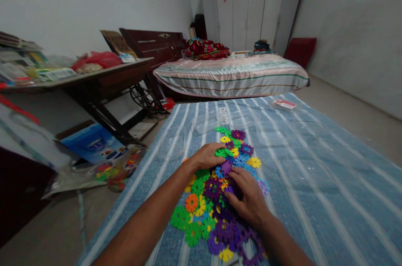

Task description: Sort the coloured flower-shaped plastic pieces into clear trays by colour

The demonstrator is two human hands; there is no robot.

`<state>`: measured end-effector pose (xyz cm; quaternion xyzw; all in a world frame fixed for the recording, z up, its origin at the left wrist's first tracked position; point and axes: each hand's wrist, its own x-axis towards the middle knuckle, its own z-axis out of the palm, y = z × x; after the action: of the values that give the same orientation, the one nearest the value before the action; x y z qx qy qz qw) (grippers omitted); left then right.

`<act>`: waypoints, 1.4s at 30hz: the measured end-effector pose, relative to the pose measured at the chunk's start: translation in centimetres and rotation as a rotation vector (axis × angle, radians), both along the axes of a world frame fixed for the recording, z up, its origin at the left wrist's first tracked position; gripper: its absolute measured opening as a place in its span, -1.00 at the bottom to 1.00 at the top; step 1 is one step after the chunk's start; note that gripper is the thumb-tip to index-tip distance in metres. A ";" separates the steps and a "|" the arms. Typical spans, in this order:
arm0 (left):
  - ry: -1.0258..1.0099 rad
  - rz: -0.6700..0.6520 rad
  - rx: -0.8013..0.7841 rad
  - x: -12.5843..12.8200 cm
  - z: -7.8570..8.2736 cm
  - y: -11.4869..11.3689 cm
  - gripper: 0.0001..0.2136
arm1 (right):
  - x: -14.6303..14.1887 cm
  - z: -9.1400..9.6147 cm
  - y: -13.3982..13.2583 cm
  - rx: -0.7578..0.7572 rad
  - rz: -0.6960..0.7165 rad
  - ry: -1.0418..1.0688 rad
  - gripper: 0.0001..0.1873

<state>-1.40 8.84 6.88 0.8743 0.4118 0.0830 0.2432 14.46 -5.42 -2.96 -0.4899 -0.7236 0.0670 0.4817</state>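
Observation:
A heap of notched plastic snowflake discs (201,205) in green, purple, orange, yellow and blue lies on the striped blue cloth. At the heap's upper left, my left hand (207,156) has thumb and fingers closed about a green snowflake disc (224,152). My right hand (249,194) rests over the heap's right side, thumb and fingers apart, fingertips near a purple disc (226,167). Its palm hides some pieces below. Dark purple interlocked pieces (226,230) lie nearest me, and a yellow disc (254,162) sits at the right edge.
Clear plastic packaging (205,123) lies beyond the heap, and a small red and white card (284,104) is at the far right of the cloth (314,165). A cluttered sewing table (109,74) stands left, with a bag of colourful pieces (121,169) on the floor. A bed (232,75) stands behind.

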 end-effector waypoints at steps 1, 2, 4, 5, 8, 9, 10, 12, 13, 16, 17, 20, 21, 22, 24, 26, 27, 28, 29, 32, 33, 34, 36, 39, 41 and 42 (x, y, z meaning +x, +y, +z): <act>-0.023 -0.004 0.001 -0.2 0.1 -0.4 -0.56 | 0.0 0.0 0.0 0.003 0.000 0.006 -0.54; -0.043 -0.005 0.008 -0.4 0.3 -0.9 -0.58 | 0.0 0.0 0.0 0.007 0.002 0.013 -0.54; -0.073 0.004 0.030 -0.9 0.6 -2.0 -0.59 | 0.0 -0.1 0.1 0.012 0.009 0.022 -0.53; -0.081 0.008 0.040 -1.3 0.8 -2.5 -0.60 | 0.0 -0.1 0.1 0.010 0.015 0.024 -0.53; -0.083 -0.002 0.071 -2.3 1.1 -4.4 -0.63 | 0.1 0.0 0.2 0.001 0.021 0.029 -0.54; -0.086 -0.011 0.091 -2.7 1.2 -5.0 -0.65 | 0.2 0.1 0.2 0.000 0.019 0.030 -0.55; -0.093 -0.021 0.114 -3.2 1.2 -5.8 -0.67 | 0.2 0.1 0.1 0.002 0.017 0.032 -0.55; -0.110 -0.034 0.169 -4.1 1.1 -7.3 -0.72 | 0.2 0.3 -0.1 0.011 0.013 0.036 -0.58; -0.118 -0.034 0.196 -4.6 0.9 -8.0 -0.73 | 0.1 0.4 -0.2 0.014 0.010 0.038 -0.60; -0.136 0.051 0.325 -6.5 -0.3 -10.4 -0.70 | 0.0 1.0 -0.2 0.018 -0.020 0.047 -0.69; -0.136 0.099 0.383 -7.3 -1.0 -11.1 -0.67 | 0.1 1.2 0.2 0.019 -0.043 0.047 -0.73; -0.096 0.239 0.546 -9.4 -3.9 -13.6 -0.57 | 1.0 2.5 2.9 0.030 -0.127 0.009 -0.75; -0.073 0.281 0.600 -10.0 -5.0 -14.5 -0.52 | 1.6 3.0 4.3 0.024 -0.153 -0.023 -0.73; -0.048 0.313 0.646 -10.6 -6.0 -15.4 -0.46 | 2.2 3.6 6.0 -0.012 -0.185 -0.064 -0.71; 0.002 0.364 0.701 -11.4 -7.8 -17.2 -0.34 | 3.4 4.9 9.3 -0.161 -0.229 -0.190 -0.68; 0.053 0.404 0.711 -11.7 -9.0 -18.9 -0.22 | 4.4 5.9 12.1 -0.358 -0.274 -0.341 -0.62; 0.076 0.416 0.706 -11.8 -9.4 -19.6 -0.17 | 4.7 6.1 13.2 -0.460 -0.302 -0.405 -0.58; 0.093 0.423 0.697 -11.7 -9.7 -20.2 -0.12 | 4.9 6.1 14.0 -0.554 -0.329 -0.458 -0.53; 0.105 0.428 0.685 -11.6 -9.9 -20.7 -0.07 | 4.9 6.0 14.4 -0.633 -0.350 -0.497 -0.49; 0.096 0.439 0.633 -10.9 -10.2 -21.2 0.05 | 4.5 4.8 14.4 -0.731 -0.370 -0.552 -0.47; 0.082 0.445 0.614 -10.6 -10.2 -21.1 0.08 | 4.3 4.4 14.1 -0.722 -0.366 -0.560 -0.47; 0.066 0.448 0.593 -10.3 -10.2 -21.0 0.08 | 4.2 4.1 13.7 -0.701 -0.359 -0.564 -0.48; 0.031 0.449 0.544 -9.5 -10.2 -20.4 0.06 | 3.9 3.9 13.1 -0.654 -0.334 -0.566 -0.48; -0.007 0.452 0.459 -8.3 -9.9 -19.4 0.00 | 3.6 4.5 12.5 -0.641 -0.276 -0.567 -0.47; -0.032 0.457 0.421 -7.4 -9.7 -18.8 -0.03 | 3.3 5.0 12.1 -0.656 -0.239 -0.568 -0.47; -0.049 0.461 0.408 -7.0 -9.6 -18.6 -0.04 | 3.0 5.3 11.9 -0.656 -0.226 -0.570 -0.47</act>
<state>-8.38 -9.74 -2.70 0.7863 0.5681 0.2380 0.0473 17.49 6.50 2.31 -0.6915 -0.7099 0.1025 0.0864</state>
